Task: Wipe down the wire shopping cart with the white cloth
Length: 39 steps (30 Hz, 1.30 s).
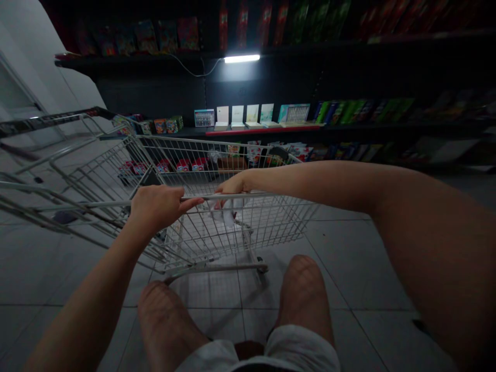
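Observation:
A white wire shopping cart (217,227) stands in front of my bent knees on the tiled floor. My left hand (157,205) is wrapped round the cart's near top rail. My right hand (232,186) grips the same rail a little to the right, fingers curled over it. Something white and crumpled (227,213) hangs just under my right hand inside the cart; I cannot make out what it is.
A second wire cart (50,155) is nested at the left. Dark shelves (294,132) with boxes, cards and packets run across the back under a lit tube lamp (242,58). A white wall (34,67) stands at the far left. Grey floor tiles (349,268) surround the cart.

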Available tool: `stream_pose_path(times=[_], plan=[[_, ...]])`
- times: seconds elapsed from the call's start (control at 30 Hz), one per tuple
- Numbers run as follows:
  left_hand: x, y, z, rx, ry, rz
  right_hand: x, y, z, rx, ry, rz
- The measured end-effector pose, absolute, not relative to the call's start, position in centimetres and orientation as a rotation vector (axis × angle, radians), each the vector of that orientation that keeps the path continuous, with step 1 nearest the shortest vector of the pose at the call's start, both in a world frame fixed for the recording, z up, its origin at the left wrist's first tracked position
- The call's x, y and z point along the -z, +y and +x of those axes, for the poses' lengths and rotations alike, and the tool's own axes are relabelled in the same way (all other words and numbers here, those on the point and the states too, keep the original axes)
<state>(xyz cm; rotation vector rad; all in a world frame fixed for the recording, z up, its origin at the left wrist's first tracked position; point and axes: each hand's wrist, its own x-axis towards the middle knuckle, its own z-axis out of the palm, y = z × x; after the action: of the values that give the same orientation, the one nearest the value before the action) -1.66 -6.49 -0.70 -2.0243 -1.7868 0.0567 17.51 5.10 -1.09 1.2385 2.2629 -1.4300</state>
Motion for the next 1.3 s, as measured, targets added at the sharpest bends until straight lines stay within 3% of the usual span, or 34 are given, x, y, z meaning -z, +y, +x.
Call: stream_pose_path(times=[0.33,0.57,0.67,0.77,0.87,0.93,1.07,1.3], plan=[[0.8,-6.5,-2.1,-0.071,-1.789,-2.023,1.9,4.9,17.7,1.46,2.118,1.208],[0.4,-6.7,-2.1,-0.158,-1.873,-2.007,0.9,5.6,18.8,1.398,2.791,0.957],[0.4,-6.5,-2.1,-0.173,-1.891,-2.014,2.6,3.4,19.5,0.991,3.46,1.005],[0.5,-6.3,-2.3,-0.186,-1.849,-2.032,5.8,0.9,19.0,0.101,4.015,0.716],[0.6,-6.2,-2.8,-0.204,-1.762,-2.062,9.8,0.3,17.4,-0.857,4.043,0.164],[0.6,-6.2,-3.2,-0.198,-1.716,-2.07,12.1,1.0,17.1,-1.197,3.936,-0.042],[0.8,-6.0,-3.7,-0.186,-1.661,-2.099,14.0,2.5,20.0,-1.36,3.825,-0.067],[1.0,-5.5,-3.4,-0.133,-1.738,-2.068,14.3,3.1,23.1,-1.272,3.842,0.092]])
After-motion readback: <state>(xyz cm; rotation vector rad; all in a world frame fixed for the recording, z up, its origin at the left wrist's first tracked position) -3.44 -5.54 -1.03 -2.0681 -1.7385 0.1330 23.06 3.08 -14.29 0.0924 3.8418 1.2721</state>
